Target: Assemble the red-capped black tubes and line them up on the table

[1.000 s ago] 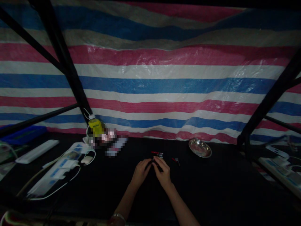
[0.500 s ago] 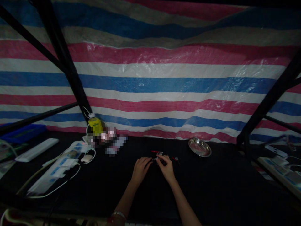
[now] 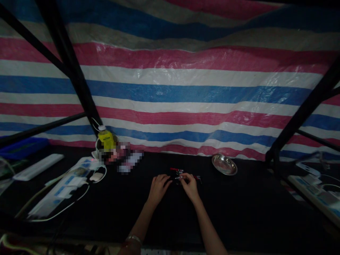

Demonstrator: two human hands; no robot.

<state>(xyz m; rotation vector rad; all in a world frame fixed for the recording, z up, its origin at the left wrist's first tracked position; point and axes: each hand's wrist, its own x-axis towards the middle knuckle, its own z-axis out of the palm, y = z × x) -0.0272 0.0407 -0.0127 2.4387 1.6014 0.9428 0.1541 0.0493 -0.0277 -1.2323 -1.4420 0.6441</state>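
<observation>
My left hand (image 3: 159, 187) and my right hand (image 3: 190, 187) meet near the middle of the black table, fingers bent inward. Between their fingertips is a small dark and silver piece (image 3: 177, 178), too small and dim to name. My right thumb and index finger pinch its right side. At the left end, my left thumb and fingers close on it, partly hiding it. Just beyond the hands lies a small red and silver item (image 3: 176, 170). Another red and silver item (image 3: 198, 177) rests beside my right hand, partly covered by it.
A round metal dish (image 3: 224, 164) stands to the right on the black table (image 3: 255, 209). On the left are a yellow bottle (image 3: 107, 140), a white power strip (image 3: 53, 193) with cables, and a blue tray (image 3: 25, 148). Striped sheeting (image 3: 186, 94) hangs behind, between black frame posts.
My right hand has shifted slightly right, its fingertips farther from the left hand's, and more of the small piece shows between them. The whole view has tilted a little.
</observation>
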